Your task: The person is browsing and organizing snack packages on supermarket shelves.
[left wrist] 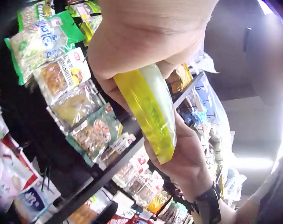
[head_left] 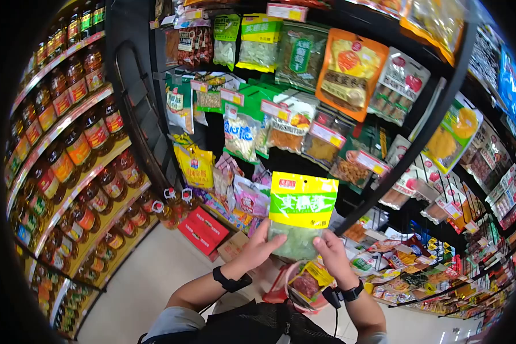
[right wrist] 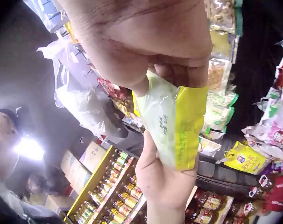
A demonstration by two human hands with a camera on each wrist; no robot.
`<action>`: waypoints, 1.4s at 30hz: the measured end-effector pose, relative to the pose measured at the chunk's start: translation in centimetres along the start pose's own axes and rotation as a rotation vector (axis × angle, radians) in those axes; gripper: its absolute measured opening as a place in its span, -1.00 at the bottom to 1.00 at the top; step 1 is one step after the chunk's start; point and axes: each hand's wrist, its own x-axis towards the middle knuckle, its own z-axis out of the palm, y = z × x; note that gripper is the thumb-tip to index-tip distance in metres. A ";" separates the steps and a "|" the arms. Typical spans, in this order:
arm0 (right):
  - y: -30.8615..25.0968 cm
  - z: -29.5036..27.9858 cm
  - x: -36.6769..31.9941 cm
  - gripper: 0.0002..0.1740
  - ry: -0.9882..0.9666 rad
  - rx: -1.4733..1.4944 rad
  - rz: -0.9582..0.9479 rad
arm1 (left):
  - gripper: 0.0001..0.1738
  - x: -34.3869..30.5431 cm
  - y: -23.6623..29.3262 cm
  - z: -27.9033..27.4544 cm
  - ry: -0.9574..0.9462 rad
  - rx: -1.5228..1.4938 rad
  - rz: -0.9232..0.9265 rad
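A yellow-and-green bag of pale green candy (head_left: 301, 202) is held upright in front of the shelves, its printed face toward the head camera. My left hand (head_left: 262, 246) grips its lower left edge, thumb on the front. At the lower right, my right hand (head_left: 332, 255) pinches the bag the same way. Seen from the left wrist, the bag (left wrist: 148, 112) is edge-on between both hands. From the right wrist view, small dark print shows on the clear part of the bag (right wrist: 162, 121). The fingers behind the bag are hidden in the head view.
Hanging snack packets (head_left: 350, 74) fill the dark rack ahead. Shelves of bottles (head_left: 77, 149) stand on the left. Below my hands is a red basket (head_left: 272, 293) with a yellow-labelled meat-coloured packet (head_left: 309, 282) in it. A red box (head_left: 203, 230) sits on the floor.
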 end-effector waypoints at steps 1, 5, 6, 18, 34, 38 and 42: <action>-0.8 1.4 2.6 -0.62 0.001 0.006 -0.012 | -0.47 1.7 1.2 -2.3 -0.012 -0.009 0.031; -5.6 7.5 13.0 -0.63 0.057 0.027 -0.091 | -0.44 9.0 7.5 -10.8 -0.093 -0.085 0.119; -7.1 8.6 15.4 -0.63 0.073 -0.017 -0.106 | -0.43 10.9 8.8 -12.7 -0.100 -0.036 0.174; -16.7 15.4 30.6 -0.59 0.074 -0.008 -0.095 | -0.51 22.5 20.2 -23.7 -0.201 -0.202 0.170; -25.1 17.3 42.6 -0.60 0.173 -0.024 -0.260 | -0.60 33.7 30.7 -28.1 -0.193 -0.158 0.233; -24.8 17.9 42.9 -0.58 0.210 0.089 -0.247 | -0.60 34.7 30.5 -28.5 -0.202 -0.143 0.186; -23.7 17.0 43.9 -0.59 0.189 0.080 -0.235 | -0.60 35.1 30.0 -28.8 -0.218 -0.138 0.182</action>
